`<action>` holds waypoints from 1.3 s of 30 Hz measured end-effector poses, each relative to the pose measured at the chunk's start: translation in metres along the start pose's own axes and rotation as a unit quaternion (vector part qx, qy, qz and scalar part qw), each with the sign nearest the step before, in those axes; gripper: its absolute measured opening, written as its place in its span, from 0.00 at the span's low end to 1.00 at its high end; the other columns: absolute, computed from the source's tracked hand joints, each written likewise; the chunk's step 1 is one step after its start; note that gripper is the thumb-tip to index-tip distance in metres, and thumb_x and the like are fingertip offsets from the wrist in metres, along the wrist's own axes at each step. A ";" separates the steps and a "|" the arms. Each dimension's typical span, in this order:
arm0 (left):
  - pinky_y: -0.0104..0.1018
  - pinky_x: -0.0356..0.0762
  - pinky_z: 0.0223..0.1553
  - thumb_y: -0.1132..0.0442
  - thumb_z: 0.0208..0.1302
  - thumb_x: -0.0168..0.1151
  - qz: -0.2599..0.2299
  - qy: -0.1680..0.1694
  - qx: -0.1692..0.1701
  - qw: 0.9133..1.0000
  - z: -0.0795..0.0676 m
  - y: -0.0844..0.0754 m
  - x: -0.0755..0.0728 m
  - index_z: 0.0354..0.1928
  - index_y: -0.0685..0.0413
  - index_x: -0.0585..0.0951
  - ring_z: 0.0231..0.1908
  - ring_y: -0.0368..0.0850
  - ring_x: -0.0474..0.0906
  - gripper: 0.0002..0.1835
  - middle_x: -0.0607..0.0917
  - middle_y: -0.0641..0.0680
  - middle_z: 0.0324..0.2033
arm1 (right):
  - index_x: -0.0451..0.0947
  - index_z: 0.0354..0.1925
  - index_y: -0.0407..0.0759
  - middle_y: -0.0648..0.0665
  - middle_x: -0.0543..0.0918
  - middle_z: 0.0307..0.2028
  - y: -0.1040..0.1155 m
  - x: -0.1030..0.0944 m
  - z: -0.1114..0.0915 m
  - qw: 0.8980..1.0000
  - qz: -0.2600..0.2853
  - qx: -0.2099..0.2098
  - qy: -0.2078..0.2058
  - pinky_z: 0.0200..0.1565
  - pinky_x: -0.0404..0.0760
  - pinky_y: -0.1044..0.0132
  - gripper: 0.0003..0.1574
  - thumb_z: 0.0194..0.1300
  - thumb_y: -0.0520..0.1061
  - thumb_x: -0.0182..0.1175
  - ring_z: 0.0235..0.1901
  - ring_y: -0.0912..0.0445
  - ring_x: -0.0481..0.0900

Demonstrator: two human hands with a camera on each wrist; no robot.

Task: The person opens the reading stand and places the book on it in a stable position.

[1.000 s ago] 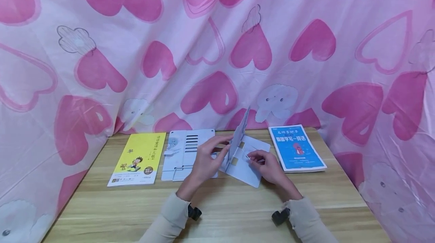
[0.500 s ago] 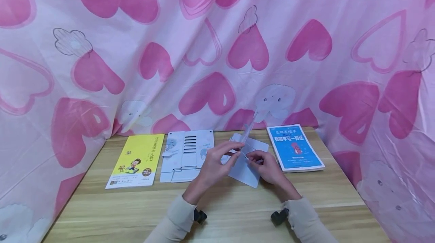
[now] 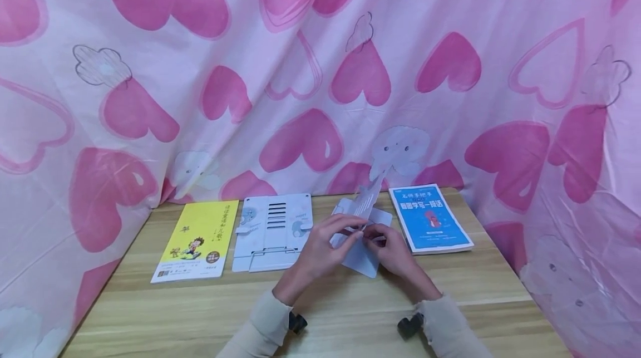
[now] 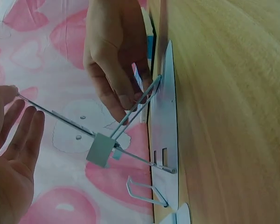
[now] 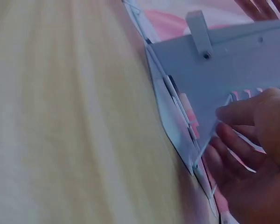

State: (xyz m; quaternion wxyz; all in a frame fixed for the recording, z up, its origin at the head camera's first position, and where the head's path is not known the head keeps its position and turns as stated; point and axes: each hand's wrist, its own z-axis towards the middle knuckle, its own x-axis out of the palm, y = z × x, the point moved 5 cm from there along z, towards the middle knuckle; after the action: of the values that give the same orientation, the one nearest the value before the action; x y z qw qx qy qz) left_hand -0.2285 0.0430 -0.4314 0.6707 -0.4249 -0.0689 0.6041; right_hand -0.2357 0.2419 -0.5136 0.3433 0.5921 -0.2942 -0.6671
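Note:
A white metal book stand (image 3: 364, 260) stands partly unfolded on the table, its slotted back panel (image 3: 369, 200) tilted up from the flat base. My left hand (image 3: 323, 244) holds the panel's edge; in the left wrist view its fingers (image 4: 25, 133) stretch beside the panel. With thumb and fingertips, my right hand (image 3: 394, 246) pinches the thin wire prop (image 4: 137, 105) that runs between base and panel. The right wrist view shows this wire between thumb and fingers of the right hand (image 5: 252, 135), close against the panel (image 5: 214, 70). A small clip (image 4: 100, 149) sticks out from the panel.
Left of the hands, a second white book stand (image 3: 275, 235) lies folded flat. A yellow book (image 3: 200, 238) is beside it at the far left. To the right lies a blue book (image 3: 430, 219). A pink heart-patterned curtain (image 3: 300, 68) hangs behind the wooden table (image 3: 200, 313).
The panel has tilted over to the right, showing its slots. My left hand has moved right with it, close to the right hand, which still pinches the wire prop.

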 end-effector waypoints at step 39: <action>0.55 0.73 0.77 0.60 0.82 0.58 0.127 0.141 -0.220 0.957 0.032 0.134 0.005 0.76 0.56 0.75 0.75 0.57 0.74 0.25 0.79 0.58 0.73 | 0.84 0.62 0.58 0.59 0.89 0.45 0.034 0.028 -0.026 0.999 0.047 0.001 -0.007 0.45 0.87 0.70 0.30 0.68 0.66 0.74 0.41 0.58 0.85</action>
State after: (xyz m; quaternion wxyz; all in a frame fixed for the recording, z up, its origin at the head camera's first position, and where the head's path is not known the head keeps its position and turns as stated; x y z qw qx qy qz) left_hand -0.3470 0.0511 -0.5011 0.4815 -0.6482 -0.0500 0.5878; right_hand -0.2078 0.1997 -0.5064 0.3715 0.5735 -0.3249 -0.6538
